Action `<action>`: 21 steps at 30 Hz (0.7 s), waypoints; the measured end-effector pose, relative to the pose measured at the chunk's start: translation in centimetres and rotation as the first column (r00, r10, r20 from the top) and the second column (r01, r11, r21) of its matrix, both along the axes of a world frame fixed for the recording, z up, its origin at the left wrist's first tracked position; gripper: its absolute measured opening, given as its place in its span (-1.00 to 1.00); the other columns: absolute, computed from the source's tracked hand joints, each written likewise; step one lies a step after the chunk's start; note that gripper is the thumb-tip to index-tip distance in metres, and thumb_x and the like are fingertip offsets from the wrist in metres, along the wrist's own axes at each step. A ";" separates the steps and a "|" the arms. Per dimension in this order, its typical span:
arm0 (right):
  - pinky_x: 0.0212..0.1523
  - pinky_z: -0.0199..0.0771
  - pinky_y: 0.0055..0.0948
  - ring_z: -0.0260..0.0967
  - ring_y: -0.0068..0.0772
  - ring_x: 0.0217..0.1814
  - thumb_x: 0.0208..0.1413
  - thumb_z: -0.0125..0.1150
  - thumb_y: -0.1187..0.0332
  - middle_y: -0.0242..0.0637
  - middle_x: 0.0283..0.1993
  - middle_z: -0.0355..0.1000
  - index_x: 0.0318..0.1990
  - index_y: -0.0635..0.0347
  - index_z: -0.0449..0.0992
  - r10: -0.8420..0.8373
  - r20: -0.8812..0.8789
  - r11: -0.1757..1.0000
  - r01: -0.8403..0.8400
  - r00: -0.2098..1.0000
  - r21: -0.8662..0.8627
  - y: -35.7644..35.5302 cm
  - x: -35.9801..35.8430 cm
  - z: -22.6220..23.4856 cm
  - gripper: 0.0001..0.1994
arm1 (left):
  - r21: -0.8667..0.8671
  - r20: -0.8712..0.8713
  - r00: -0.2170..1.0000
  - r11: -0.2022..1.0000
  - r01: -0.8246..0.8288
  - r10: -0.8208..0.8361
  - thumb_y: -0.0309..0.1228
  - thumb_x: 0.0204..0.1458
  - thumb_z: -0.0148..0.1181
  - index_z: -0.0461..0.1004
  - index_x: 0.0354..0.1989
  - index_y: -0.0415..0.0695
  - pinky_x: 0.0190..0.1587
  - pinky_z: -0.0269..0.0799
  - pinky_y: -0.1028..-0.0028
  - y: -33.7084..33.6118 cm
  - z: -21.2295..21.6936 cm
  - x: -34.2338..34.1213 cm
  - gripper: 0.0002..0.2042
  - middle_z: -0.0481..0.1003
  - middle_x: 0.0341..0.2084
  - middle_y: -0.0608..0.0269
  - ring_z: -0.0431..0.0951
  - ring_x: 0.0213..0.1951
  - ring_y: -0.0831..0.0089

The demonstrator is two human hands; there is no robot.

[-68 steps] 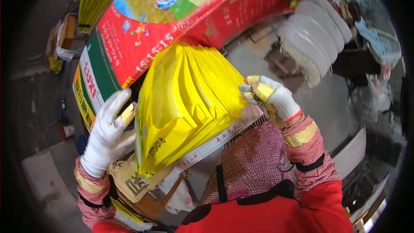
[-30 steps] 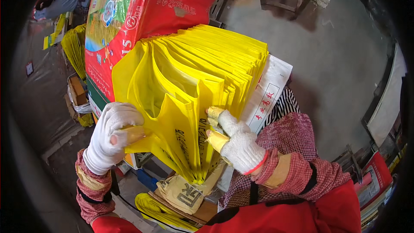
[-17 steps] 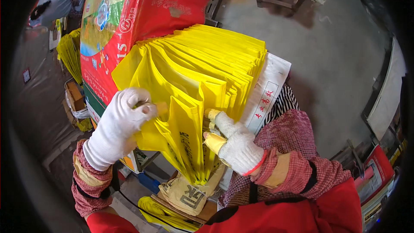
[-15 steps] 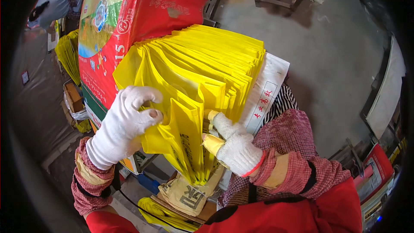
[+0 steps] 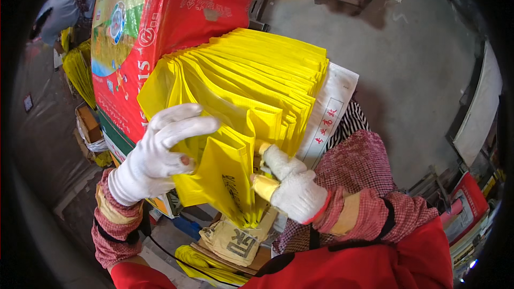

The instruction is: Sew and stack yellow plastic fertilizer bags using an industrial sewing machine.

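Note:
A thick fanned stack of folded yellow bags fills the middle of the view. My left hand, in a white glove with a bare thumb tip, is beside the front bags. Its fingers are stretched apart, and the thumb is close to the edge of the foremost yellow bag, which has dark printing. On the other side, my right hand wears a white glove with yellow wraps on the thumb and forefinger. It pinches the front bags near their lower part; the forefinger tip is partly behind a fold.
A large red printed sack stands behind the stack at left. Under the stack's right side lies a white printed sack. Below are a tan sack and more yellow bags. Another person is at far left.
My left hand's curled fingers have straightened and spread over the front bags. The foremost bag has swung out slightly. My right hand has stayed almost in place.

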State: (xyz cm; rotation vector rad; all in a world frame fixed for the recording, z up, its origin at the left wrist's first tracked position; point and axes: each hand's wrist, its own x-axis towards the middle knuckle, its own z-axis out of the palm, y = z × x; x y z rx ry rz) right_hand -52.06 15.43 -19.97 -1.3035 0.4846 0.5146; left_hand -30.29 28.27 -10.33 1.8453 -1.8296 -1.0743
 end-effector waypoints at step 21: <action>-0.12 0.39 -0.25 0.40 -0.02 -0.12 -0.05 0.21 0.14 0.00 -0.04 0.37 0.25 0.13 0.06 0.005 0.125 0.995 0.007 0.992 -0.097 -0.8 -0.6 0.3 -0.29 | 0.121 -0.122 0.990 0.990 0.078 -0.063 -0.45 -0.52 0.18 0.29 -0.55 -0.05 -0.27 0.19 0.22 -3.8 -2.1 -0.5 -0.74 0.40 -0.28 0.21 0.40 -0.30 0.16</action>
